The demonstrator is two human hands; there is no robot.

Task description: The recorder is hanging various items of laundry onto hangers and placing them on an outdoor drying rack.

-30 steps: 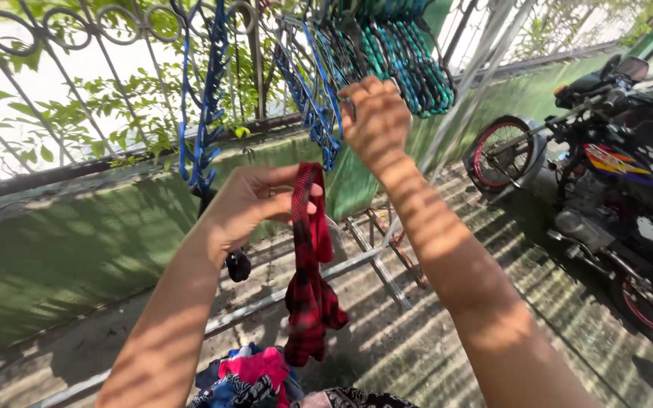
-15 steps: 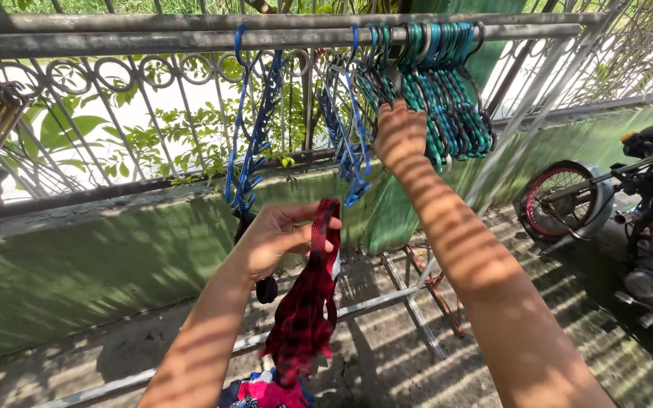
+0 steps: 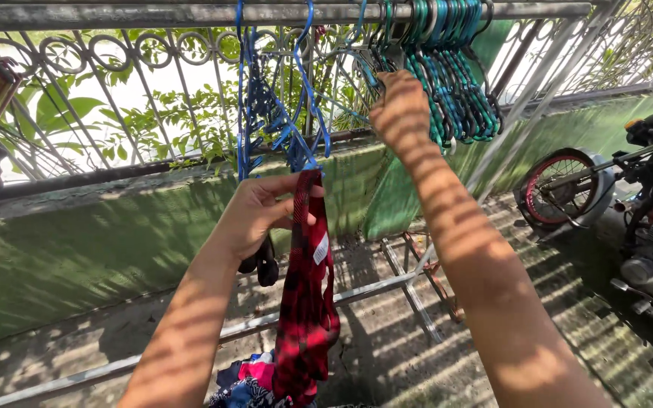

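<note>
Two hands up: my left hand (image 3: 255, 215) pinches the red plaid garment (image 3: 307, 302) below the rail (image 3: 153, 13); right hand (image 3: 400, 109) clenches teal hangers (image 3: 455, 83). Tangled hooks could snag, garment may slip onto dirt.

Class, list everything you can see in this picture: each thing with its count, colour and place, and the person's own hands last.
Red and black checked cloth garment: one, hanging from the left hand.
Blue plastic hangers: several, on the rail, centre.
Teal plastic hangers: a bunch, on the rail, right.
Grey metal rail: one, along the top.
Green wall: one, below the fence.
Motorcycle: one, dark, far right.
Pile of mixed-colour clothes: one, bottom centre.
Left hand: grips the garment.
Right hand: raised at the teal hangers.
</note>
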